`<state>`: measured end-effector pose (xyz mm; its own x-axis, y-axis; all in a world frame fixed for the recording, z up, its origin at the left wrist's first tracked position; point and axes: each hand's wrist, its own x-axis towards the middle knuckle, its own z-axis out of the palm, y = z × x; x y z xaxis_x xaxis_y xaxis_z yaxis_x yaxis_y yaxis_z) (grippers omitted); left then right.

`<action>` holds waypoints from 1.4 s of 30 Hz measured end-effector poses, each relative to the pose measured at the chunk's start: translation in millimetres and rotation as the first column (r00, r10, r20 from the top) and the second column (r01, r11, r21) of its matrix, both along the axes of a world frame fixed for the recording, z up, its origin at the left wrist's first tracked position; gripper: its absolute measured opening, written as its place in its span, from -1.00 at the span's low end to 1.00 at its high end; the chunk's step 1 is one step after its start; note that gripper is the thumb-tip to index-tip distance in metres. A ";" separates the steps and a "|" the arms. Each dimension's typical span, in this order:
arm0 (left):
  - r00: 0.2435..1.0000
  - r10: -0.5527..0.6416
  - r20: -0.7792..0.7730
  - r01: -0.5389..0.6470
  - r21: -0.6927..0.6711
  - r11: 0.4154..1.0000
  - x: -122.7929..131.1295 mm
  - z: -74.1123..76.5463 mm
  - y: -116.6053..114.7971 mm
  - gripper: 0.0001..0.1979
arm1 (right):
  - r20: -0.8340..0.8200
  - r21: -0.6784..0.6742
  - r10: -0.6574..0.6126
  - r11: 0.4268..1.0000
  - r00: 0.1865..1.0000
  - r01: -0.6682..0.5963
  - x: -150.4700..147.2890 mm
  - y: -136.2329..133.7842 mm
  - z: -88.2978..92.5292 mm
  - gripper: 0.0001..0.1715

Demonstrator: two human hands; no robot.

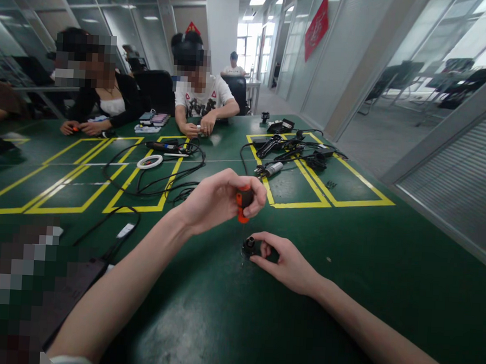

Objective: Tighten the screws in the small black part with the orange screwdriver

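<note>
My left hand (228, 200) is closed round the orange and black handle of a screwdriver (244, 204). The screwdriver stands upright, its thin shaft pointing down toward a small round black part (248, 247) on the green table; whether the tip touches the part cannot be made out. My right hand (282, 257) pinches that black part from the right side, thumb and fingers at its edge. A short raised cylinder sticks up from the part's top. Tiny bits, perhaps screws, lie just in front of it.
Yellow tape rectangles mark the green table (300, 337). Beyond my hands lie a tangle of black cables and tool parts (288, 146), a silver cylindrical motor (271, 169), a white ring (149, 162) and a black cable (203, 161). Two people work across the table. A dark laptop-like object (72, 287) sits left.
</note>
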<state>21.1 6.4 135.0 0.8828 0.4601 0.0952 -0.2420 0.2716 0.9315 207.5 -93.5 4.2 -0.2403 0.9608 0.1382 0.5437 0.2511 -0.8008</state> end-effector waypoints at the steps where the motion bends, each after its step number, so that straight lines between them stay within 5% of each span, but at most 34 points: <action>1: 1.000 -0.003 0.002 0.003 -0.002 1.000 -0.5 -0.7 1.2 -0.70 | 0.003 0.001 0.000 1.000 1.000 0.000 0.2 0.0 0.0 -0.66; 22: 0.999 0.031 -0.028 -0.031 -0.004 1.000 -0.1 1.3 1.7 -0.77 | -0.013 -0.002 0.002 1.000 1.000 -0.002 0.5 -1.1 -0.4 -0.65; 29: 0.980 0.189 -0.069 -0.165 0.258 0.952 1.4 -1.0 -2.6 -0.76 | 0.003 -0.023 0.001 1.000 1.000 -0.001 1.2 -1.1 -3.2 -0.65; 33: 0.912 0.410 0.004 -0.340 0.567 0.750 3.1 -0.4 -10.1 -0.69 | 0.015 -0.044 -0.009 0.999 1.000 0.010 1.0 -1.1 -3.1 -0.65; 38: 0.831 0.527 0.180 -0.358 0.897 0.259 4.6 -3.7 -16.4 -0.87 | 0.022 -0.036 -0.004 0.999 1.000 0.005 -0.3 -1.9 2.5 -0.66; 42: 0.855 0.481 0.194 -0.271 0.958 0.095 4.1 -7.6 -15.1 -0.84 | 0.015 -0.037 -0.007 0.999 1.000 0.008 -0.5 -2.5 4.5 -0.67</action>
<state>25.2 -8.7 127.3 0.6717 0.3860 0.6323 0.1317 -0.9022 0.4108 207.0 -96.0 8.6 -0.2350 0.9669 0.0994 0.5572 0.2178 -0.8013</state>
